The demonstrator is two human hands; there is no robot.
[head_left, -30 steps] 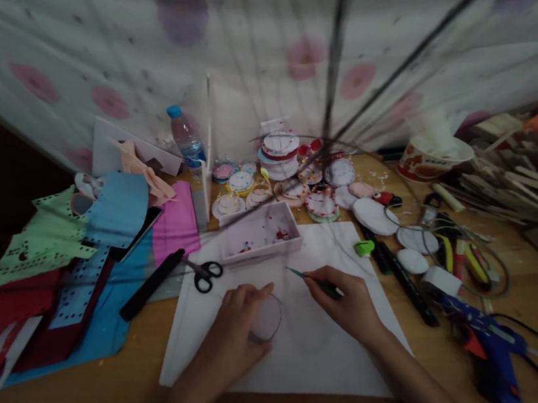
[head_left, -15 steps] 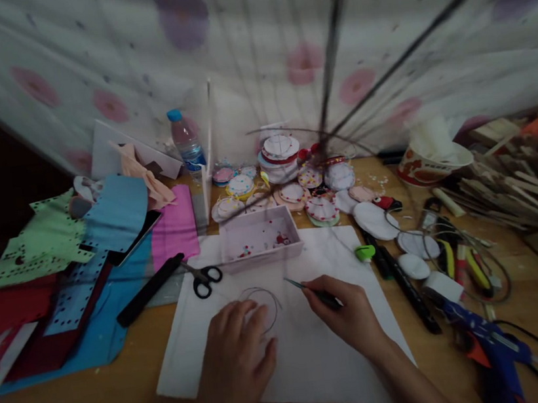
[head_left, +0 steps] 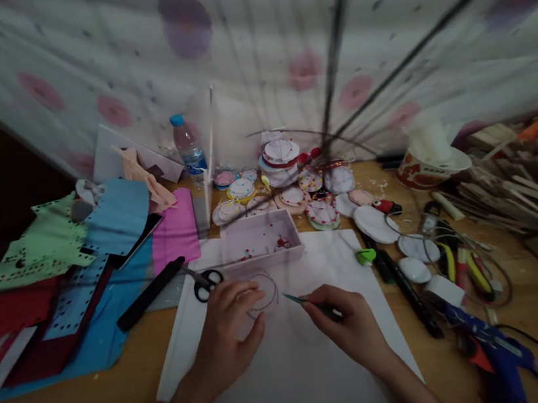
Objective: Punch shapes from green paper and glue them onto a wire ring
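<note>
My right hand (head_left: 347, 320) is closed around slim, dark tweezers (head_left: 292, 298), their pointed teal end aimed left over the white sheet (head_left: 311, 368). Left of that tip, my left hand (head_left: 228, 326) has its fingers curled at the edge of a pale round disc (head_left: 266, 292) with a thin dark outline. The fingers cover the disc's left part. Just beyond the hands stands a shallow pale box (head_left: 262, 258), with several small red and coloured beads on its floor. Black-handled scissors (head_left: 208, 283) lie next to my left fingers.
Decorated round pieces (head_left: 292, 195) crowd the back. Coloured felt sheets (head_left: 101, 323) are heaped at left, near a water bottle (head_left: 188, 146). At right are a black marker (head_left: 410, 295), a blue glue gun (head_left: 495, 337), pliers (head_left: 479, 273) and wooden sticks (head_left: 528, 174). Blurred dark strands cross the upper view.
My left hand has moved slightly up and left, and the disc has shifted away from me with it. The tweezers' tip has dropped a little and now points close to the disc's right edge.
</note>
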